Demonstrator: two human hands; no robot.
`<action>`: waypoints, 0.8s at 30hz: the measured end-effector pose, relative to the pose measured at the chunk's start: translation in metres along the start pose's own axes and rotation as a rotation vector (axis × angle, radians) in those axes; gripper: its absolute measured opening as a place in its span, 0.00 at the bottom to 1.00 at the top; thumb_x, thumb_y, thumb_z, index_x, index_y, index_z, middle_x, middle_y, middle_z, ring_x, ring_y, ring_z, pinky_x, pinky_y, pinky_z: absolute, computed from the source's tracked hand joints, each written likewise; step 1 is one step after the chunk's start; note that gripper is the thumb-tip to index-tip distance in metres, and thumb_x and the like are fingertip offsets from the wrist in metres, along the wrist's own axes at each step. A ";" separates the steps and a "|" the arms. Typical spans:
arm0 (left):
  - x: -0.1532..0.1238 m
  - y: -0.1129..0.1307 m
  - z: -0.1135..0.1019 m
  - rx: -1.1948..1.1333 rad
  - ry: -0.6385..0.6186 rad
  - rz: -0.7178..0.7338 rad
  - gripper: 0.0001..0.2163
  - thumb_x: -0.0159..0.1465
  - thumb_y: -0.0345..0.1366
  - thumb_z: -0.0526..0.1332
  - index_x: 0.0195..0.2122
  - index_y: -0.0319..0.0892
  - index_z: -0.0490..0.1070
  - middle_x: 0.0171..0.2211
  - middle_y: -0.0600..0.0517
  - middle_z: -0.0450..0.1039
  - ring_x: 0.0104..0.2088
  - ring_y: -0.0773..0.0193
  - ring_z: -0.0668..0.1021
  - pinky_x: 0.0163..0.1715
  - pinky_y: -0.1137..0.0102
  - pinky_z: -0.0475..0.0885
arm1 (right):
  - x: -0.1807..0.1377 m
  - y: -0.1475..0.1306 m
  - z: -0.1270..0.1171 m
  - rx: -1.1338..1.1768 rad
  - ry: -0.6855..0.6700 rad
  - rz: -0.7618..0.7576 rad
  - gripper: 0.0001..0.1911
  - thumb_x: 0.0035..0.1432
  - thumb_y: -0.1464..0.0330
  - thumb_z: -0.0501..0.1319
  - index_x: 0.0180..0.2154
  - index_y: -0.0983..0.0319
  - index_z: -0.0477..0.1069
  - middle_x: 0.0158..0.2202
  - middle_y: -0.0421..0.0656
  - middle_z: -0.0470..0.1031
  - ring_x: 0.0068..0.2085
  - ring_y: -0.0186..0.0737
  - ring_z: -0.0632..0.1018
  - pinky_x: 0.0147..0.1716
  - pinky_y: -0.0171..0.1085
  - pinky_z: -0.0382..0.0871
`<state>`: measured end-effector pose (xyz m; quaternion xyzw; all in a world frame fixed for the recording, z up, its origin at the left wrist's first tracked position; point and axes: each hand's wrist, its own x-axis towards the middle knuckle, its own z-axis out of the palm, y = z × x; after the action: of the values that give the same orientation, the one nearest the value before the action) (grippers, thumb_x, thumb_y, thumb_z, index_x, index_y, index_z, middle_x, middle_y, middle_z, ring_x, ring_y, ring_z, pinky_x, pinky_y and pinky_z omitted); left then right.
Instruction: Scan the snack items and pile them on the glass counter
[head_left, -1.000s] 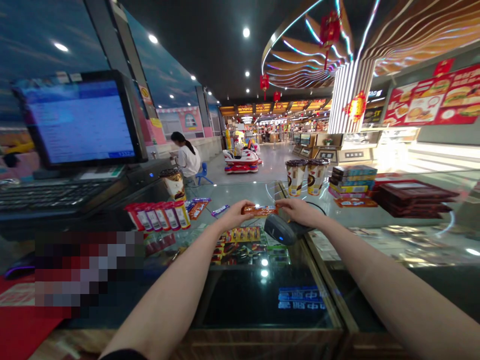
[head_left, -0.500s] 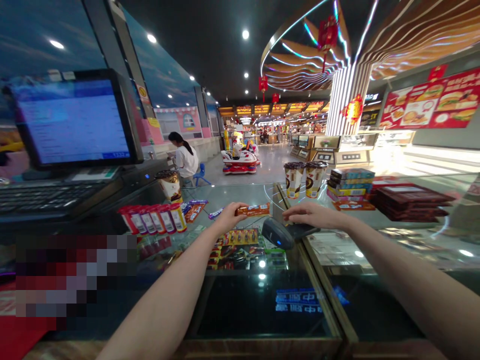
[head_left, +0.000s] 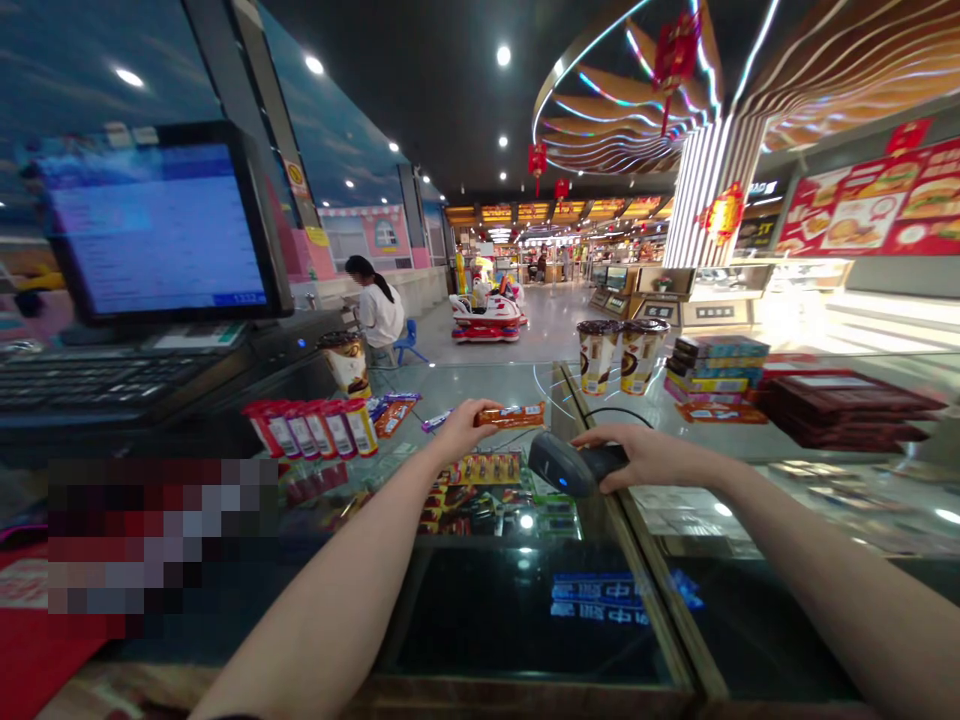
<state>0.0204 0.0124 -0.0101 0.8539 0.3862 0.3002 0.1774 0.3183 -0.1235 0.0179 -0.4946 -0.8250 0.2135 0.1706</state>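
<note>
My left hand pinches one end of an orange-wrapped snack bar above the glass counter. To its right, my right hand is closed around the dark handle of a barcode scanner, thumb below and fingers over the top. The scanner's head points left, with a small blue light lit, just below the bar's right end. Left of my left hand are several upright red-and-purple packets in a row. Loose wrapped bars lie beside them.
A monitor and keyboard stand at the left. One patterned cup is beside them; two more cups stand beyond my right hand. Stacked small boxes and dark red packs sit at right. A person sits beyond the counter.
My right hand has gone from hovering over the scanner, fingers extended, to wrapping its handle. My left hand keeps the snack bar in about the same place. The view shifts slightly.
</note>
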 end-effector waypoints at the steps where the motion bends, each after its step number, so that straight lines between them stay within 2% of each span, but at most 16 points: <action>1: 0.000 0.000 0.000 -0.001 0.002 -0.003 0.16 0.57 0.31 0.64 0.48 0.42 0.75 0.41 0.49 0.75 0.42 0.59 0.75 0.47 0.64 0.69 | 0.000 0.000 0.001 0.002 0.009 -0.001 0.33 0.46 0.66 0.70 0.56 0.60 0.70 0.52 0.47 0.76 0.52 0.48 0.76 0.53 0.45 0.67; 7: 0.000 -0.006 -0.001 0.019 0.032 -0.033 0.17 0.56 0.30 0.64 0.48 0.43 0.76 0.41 0.49 0.75 0.42 0.58 0.76 0.47 0.64 0.69 | 0.001 0.009 0.002 -0.021 0.068 -0.060 0.27 0.50 0.65 0.68 0.54 0.59 0.72 0.51 0.46 0.76 0.51 0.48 0.76 0.53 0.45 0.67; 13: 0.001 -0.014 0.000 -0.029 0.071 -0.049 0.17 0.56 0.30 0.64 0.48 0.43 0.75 0.41 0.50 0.76 0.42 0.59 0.76 0.47 0.63 0.70 | 0.002 0.020 0.000 -0.010 0.152 -0.054 0.29 0.52 0.62 0.67 0.56 0.59 0.71 0.53 0.47 0.76 0.52 0.50 0.75 0.54 0.47 0.66; 19: 0.005 -0.010 -0.004 -0.144 0.125 -0.053 0.17 0.58 0.31 0.63 0.49 0.41 0.74 0.43 0.49 0.77 0.43 0.59 0.76 0.46 0.65 0.70 | 0.000 0.019 -0.004 0.033 0.207 -0.025 0.27 0.55 0.61 0.64 0.56 0.59 0.70 0.52 0.46 0.76 0.51 0.49 0.76 0.53 0.47 0.68; 24: 0.004 -0.008 -0.004 -0.079 0.142 -0.017 0.16 0.57 0.30 0.64 0.48 0.43 0.75 0.42 0.50 0.77 0.45 0.58 0.75 0.48 0.63 0.69 | 0.000 0.022 -0.004 0.072 0.254 -0.038 0.27 0.55 0.60 0.64 0.56 0.59 0.70 0.52 0.46 0.76 0.52 0.50 0.75 0.56 0.50 0.66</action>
<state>0.0153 0.0215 -0.0095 0.8196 0.3928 0.3734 0.1857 0.3364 -0.1132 0.0101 -0.4958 -0.7977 0.1751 0.2953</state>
